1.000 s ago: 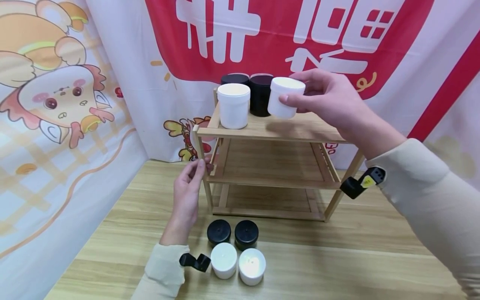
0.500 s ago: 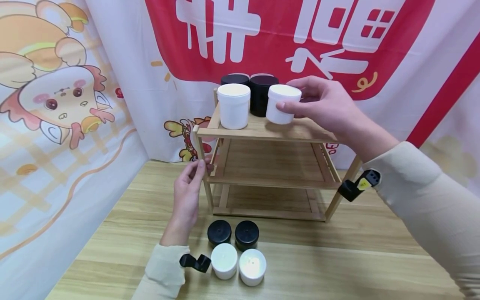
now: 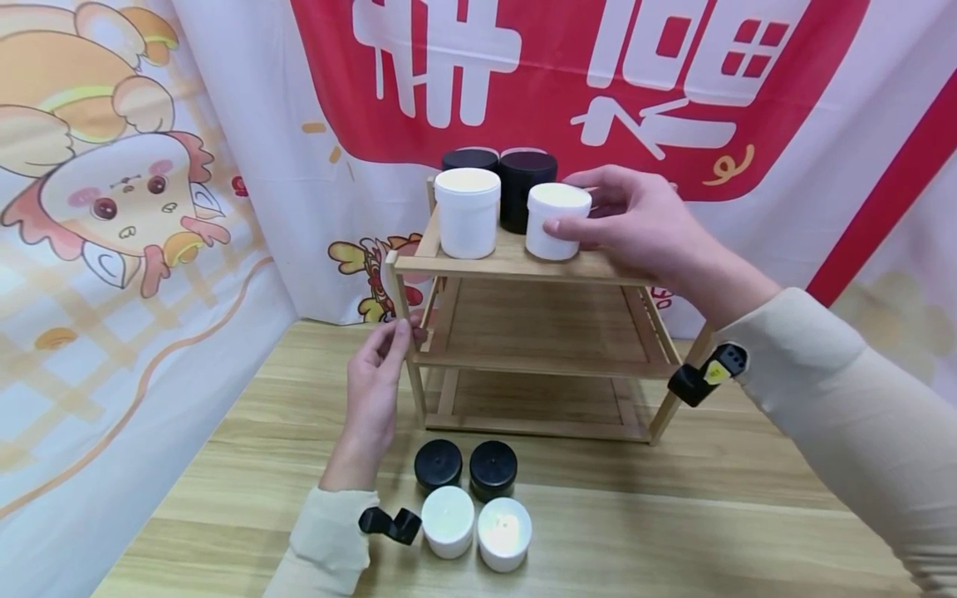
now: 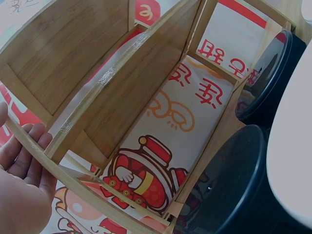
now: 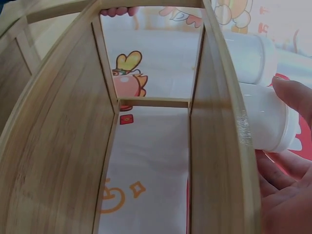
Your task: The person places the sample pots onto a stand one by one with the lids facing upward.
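Note:
My right hand [image 3: 635, 220] grips a white lidded jar [image 3: 552, 237] at the front of the wooden rack's top shelf [image 3: 598, 264], thumb on its near side. In the right wrist view the held jar [image 5: 265, 117] lines up right at the shelf's edge. Left of it stands another white jar [image 3: 468, 220], and behind them are two black jars [image 3: 527, 178], partly hidden. My left hand [image 3: 374, 378] holds the rack's front left post [image 3: 404, 311]; in the left wrist view its fingers [image 4: 29, 158] curl round the post.
On the table in front of the rack stand two black-lidded jars [image 3: 493, 467] and two white jars [image 3: 504, 531], close to the left forearm. The rack has a middle shelf [image 3: 546, 324] and a bottom shelf [image 3: 531, 399]. A printed cloth [image 3: 314, 208] hangs behind.
My right hand has lowered the white jar and brought it slightly left, down to the top shelf beside the other white jar. The left hand stays on the post.

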Action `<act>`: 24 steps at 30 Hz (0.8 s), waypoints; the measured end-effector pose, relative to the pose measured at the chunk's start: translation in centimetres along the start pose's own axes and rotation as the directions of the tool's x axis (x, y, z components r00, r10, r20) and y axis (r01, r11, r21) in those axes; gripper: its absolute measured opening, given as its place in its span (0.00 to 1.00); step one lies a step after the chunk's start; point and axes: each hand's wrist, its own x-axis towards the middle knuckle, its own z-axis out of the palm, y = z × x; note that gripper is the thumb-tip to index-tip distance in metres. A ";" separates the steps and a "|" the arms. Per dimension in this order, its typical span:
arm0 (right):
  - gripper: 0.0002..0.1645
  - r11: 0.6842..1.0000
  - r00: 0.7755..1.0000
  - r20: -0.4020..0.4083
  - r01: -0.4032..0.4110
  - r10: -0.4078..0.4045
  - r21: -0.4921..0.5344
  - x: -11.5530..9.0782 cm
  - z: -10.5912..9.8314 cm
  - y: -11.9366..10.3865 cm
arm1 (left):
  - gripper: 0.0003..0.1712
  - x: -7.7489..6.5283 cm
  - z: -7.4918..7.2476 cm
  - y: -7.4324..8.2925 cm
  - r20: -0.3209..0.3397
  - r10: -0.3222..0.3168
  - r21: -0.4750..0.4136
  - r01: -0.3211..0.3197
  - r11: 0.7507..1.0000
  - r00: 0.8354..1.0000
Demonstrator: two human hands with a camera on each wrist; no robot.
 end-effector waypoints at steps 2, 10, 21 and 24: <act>0.49 1.000 1.000 0.007 0.001 -0.001 0.002 0.1 0.1 0.1 | 0.24 0.0 0.0 0.0 0.002 0.005 -0.001 -0.005 1.000 1.000; 0.47 1.000 1.000 0.010 0.029 -0.029 0.001 0.4 0.7 -0.2 | 0.24 -0.1 0.0 0.0 0.004 0.004 -0.002 -0.004 1.000 1.000; 0.51 1.000 1.000 -0.022 0.014 -0.014 -0.028 0.2 1.3 -0.4 | 0.23 0.0 0.2 0.1 -0.001 0.008 -0.003 -0.008 1.000 1.000; 0.51 1.000 1.000 -0.021 0.016 -0.017 -0.023 0.1 1.4 -0.4 | 0.22 0.0 0.2 0.0 -0.009 0.002 -0.009 -0.002 1.000 1.000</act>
